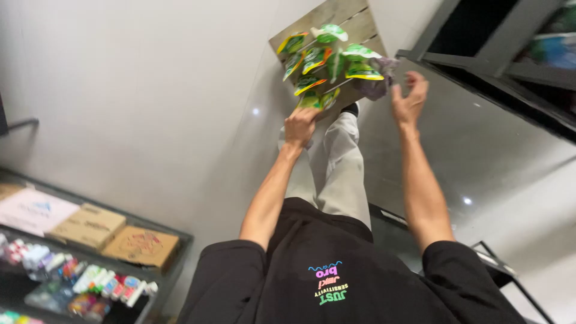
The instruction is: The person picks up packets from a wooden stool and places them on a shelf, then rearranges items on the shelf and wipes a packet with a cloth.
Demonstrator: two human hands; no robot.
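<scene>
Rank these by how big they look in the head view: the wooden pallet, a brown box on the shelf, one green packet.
1. Pallet, though packets hide much of it.
2. Brown box; it sits nearer the camera, so its true rank against the pallet is unsure.
3. Green packet.

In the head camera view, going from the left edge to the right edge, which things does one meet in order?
Pale flat boxes on a shelf → left hand → green and yellow packets on a wooden board → right hand → dark shelving frame.
</scene>
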